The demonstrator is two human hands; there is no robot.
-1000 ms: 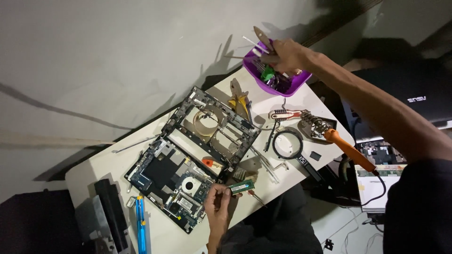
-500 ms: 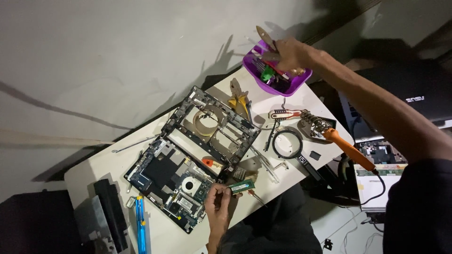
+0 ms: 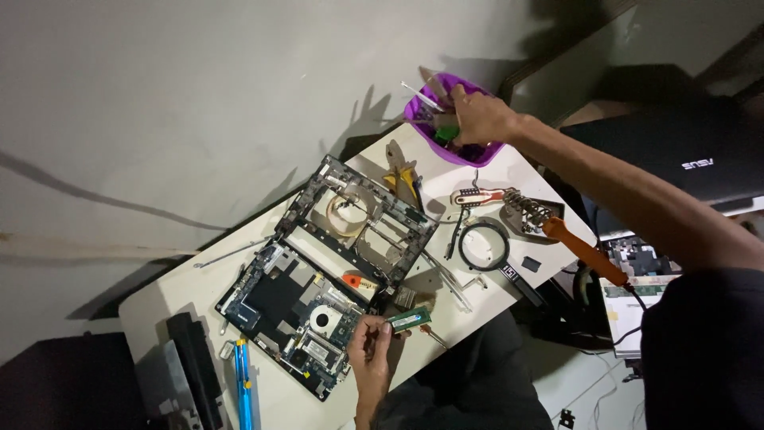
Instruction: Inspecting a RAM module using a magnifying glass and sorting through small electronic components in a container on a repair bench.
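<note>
My left hand [image 3: 370,358] is at the table's near edge, pinching a small green memory module [image 3: 410,320] just beside the opened laptop base with its circuit board [image 3: 290,310]. My right hand [image 3: 481,115] reaches across into a purple bowl [image 3: 469,153] at the far corner. Its fingers are curled on a thin metal tool [image 3: 423,91] that sticks out past the bowl's rim. A green item [image 3: 446,133] lies in the bowl under the fingers. The laptop's bare frame [image 3: 362,215] lies between the two hands.
On the cream table [image 3: 191,287] lie yellow-handled pliers [image 3: 406,179], a round magnifier [image 3: 483,245], a soldering iron with orange handle [image 3: 581,248] on its coil stand, a blue pen [image 3: 243,382] and a black battery [image 3: 195,370]. A black laptop [image 3: 684,151] sits at right.
My right hand has dipped lower into the purple bowl with the thin tool, fingers more curled. My left hand keeps hold of the memory module in the same spot.
</note>
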